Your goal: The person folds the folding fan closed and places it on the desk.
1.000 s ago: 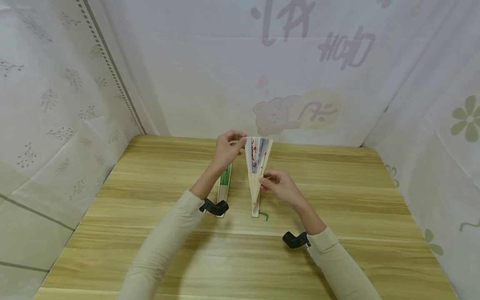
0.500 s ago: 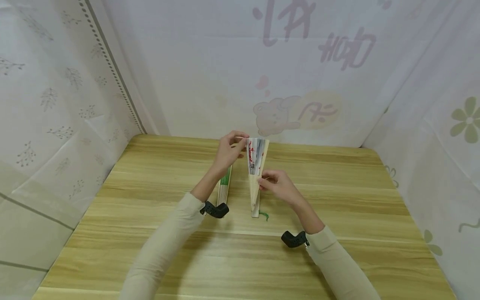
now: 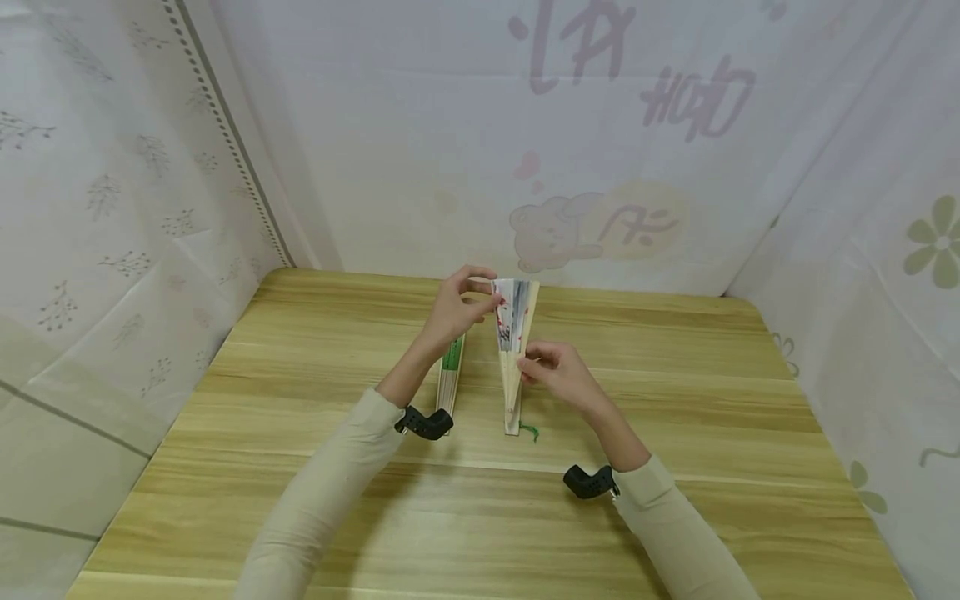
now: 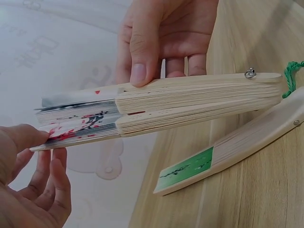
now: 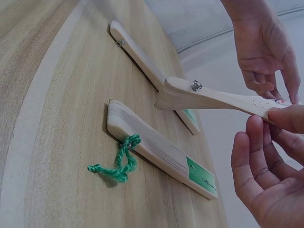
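Note:
A white folding fan (image 3: 504, 371) with red blossoms and pale wooden ribs is held up over the table, narrowly spread. My left hand (image 3: 452, 310) pinches the far left corner of its leaf; in the left wrist view the thumb (image 4: 31, 136) lies on top of the pleats. Lower down, my right hand (image 3: 566, 375) pinches the right outer rib between thumb and fingers. Beneath it, a folded fan with a green leaf (image 5: 159, 147) and a green tassel (image 5: 124, 164) lies on the table. Another folded green fan (image 3: 451, 358) lies left of it, partly covered by the left forearm.
The wood-grain table (image 3: 300, 392) has a rounded far edge. Pale printed cloth (image 3: 390, 167) hangs behind it and on both sides. Black wrist cameras (image 3: 427, 422) stick out inward from both cuffs.
The white fan has narrowed, its two outer ribs closer together. My left hand has shifted slightly, its thumb now further onto the leaf. The right hand has barely moved.

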A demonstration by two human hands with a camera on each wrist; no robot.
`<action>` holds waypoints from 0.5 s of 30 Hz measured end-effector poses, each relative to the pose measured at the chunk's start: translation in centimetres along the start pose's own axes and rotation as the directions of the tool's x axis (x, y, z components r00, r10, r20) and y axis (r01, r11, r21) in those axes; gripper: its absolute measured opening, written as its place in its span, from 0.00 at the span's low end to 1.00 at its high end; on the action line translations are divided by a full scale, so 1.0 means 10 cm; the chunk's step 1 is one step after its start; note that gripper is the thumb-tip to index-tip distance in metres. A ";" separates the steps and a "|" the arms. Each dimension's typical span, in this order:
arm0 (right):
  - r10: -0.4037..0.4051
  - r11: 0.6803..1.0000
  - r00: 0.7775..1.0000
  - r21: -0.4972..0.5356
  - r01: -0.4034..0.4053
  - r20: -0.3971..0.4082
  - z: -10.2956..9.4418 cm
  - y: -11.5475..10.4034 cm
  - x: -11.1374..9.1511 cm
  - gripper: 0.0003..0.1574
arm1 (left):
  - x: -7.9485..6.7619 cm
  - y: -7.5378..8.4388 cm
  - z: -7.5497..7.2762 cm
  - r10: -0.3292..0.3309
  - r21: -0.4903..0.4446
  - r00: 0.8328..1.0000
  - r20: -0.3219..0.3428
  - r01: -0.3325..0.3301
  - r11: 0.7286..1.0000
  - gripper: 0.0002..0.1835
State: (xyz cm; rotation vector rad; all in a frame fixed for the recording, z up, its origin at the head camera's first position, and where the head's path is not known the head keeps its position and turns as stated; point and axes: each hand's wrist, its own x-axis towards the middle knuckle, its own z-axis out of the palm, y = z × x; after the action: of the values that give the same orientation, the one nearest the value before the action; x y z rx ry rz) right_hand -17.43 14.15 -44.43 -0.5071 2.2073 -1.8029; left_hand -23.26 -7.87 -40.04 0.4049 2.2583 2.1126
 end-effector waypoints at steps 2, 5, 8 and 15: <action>0.003 1.000 1.000 0.009 -0.003 -0.005 -0.01 0.00 -0.01 0.10 | 0.01 -0.01 0.00 0.009 -0.007 1.000 -0.007 -0.009 1.000 0.18; 0.009 1.000 1.000 0.018 -0.009 -0.010 -0.01 -0.01 -0.02 0.11 | 0.01 -0.01 0.01 0.023 -0.006 1.000 -0.016 -0.023 1.000 0.18; 0.013 1.000 1.000 0.028 -0.013 -0.014 -0.01 -0.02 -0.03 0.11 | 0.02 -0.02 0.02 0.030 0.001 0.999 -0.021 -0.030 1.000 0.18; 0.021 0.999 0.999 0.043 -0.020 -0.029 -0.02 -0.01 -0.03 0.11 | 0.02 -0.03 0.04 0.033 -0.004 0.999 -0.043 -0.033 0.999 0.19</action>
State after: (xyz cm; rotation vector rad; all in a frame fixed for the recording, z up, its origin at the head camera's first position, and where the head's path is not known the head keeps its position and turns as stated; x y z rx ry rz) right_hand -17.24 14.48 -44.34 -0.4497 2.1800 -1.8545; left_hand -23.46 -7.49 -40.31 0.4028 2.2852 2.1623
